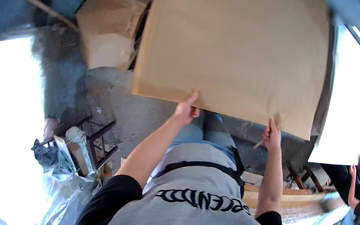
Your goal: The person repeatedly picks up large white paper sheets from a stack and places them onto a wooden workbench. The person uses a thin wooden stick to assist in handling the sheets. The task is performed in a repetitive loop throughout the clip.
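Together on brown sheet (236, 46) — left hand (186, 110), right hand (272, 136).

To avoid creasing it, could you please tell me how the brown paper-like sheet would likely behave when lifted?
The brown paper-like sheet is probably light: its near edge looks thin. It seems fairly stiff, nearly straight between the left hand and right hand.

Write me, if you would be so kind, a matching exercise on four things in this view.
1. Brown sheet
2. White sheet
3. Left hand
4. Thin stick

A. pokes out below the right hand
B. has its near edge gripped by both the wearer's hands
C. at the view's right side
D. its thumb lies over brown material

Pairs: 1-B, 2-C, 3-D, 4-A.
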